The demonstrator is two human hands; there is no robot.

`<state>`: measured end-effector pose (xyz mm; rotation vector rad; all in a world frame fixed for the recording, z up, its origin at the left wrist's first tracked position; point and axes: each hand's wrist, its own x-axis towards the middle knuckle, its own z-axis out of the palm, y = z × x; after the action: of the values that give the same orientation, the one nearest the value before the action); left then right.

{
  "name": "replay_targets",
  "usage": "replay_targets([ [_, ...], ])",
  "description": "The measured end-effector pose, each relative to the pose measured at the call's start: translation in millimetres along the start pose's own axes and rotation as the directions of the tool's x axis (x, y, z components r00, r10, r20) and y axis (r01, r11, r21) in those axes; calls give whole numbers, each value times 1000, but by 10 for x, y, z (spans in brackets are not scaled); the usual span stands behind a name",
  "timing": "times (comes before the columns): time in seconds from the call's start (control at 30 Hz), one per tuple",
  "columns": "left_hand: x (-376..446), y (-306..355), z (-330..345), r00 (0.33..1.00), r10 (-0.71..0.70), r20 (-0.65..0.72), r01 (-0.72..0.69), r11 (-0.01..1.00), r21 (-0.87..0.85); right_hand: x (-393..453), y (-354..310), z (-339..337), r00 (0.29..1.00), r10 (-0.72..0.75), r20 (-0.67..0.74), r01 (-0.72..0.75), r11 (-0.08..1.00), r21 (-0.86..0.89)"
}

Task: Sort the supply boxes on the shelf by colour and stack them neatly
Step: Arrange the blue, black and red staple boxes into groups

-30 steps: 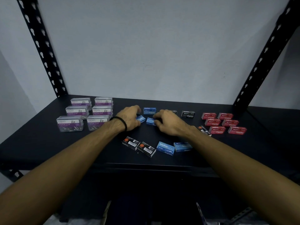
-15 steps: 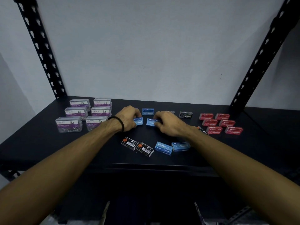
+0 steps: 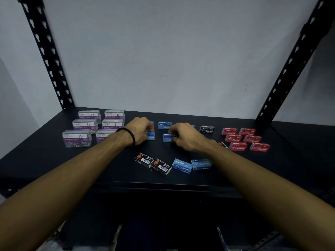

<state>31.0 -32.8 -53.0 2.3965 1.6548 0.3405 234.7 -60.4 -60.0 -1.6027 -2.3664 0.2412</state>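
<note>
On the black shelf (image 3: 54, 160), my left hand (image 3: 140, 130) grips a blue staple box (image 3: 150, 136) at mid-shelf. My right hand (image 3: 184, 136) pinches another blue staple box (image 3: 167, 138) just to the right. A third blue box (image 3: 164, 125) lies behind them, and a fourth peeks out behind my left hand. Two more blue boxes (image 3: 182, 165) (image 3: 201, 163) lie near the front edge beside two black boxes (image 3: 143, 160) (image 3: 161, 166). Red staple boxes (image 3: 245, 139) are grouped at the right. Clear purple-labelled paper clip boxes (image 3: 85, 126) stand at the left.
A black staple box (image 3: 207, 129) sits behind my right hand, and another black box (image 3: 223, 144) is partly hidden by my right forearm. Perforated black uprights (image 3: 47, 51) (image 3: 290, 60) frame the shelf against a pale wall.
Both hands stayed on the blue boxes at mid-shelf; the left one's box turned from angled to squarer. The view shifted slightly.
</note>
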Motion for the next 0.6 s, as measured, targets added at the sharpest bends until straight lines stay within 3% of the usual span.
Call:
replay_targets([
  [0.6,143,-77,37,998,-36,-54,38,998,53,242,-123,84,998,34,-57,-36,999,-38],
])
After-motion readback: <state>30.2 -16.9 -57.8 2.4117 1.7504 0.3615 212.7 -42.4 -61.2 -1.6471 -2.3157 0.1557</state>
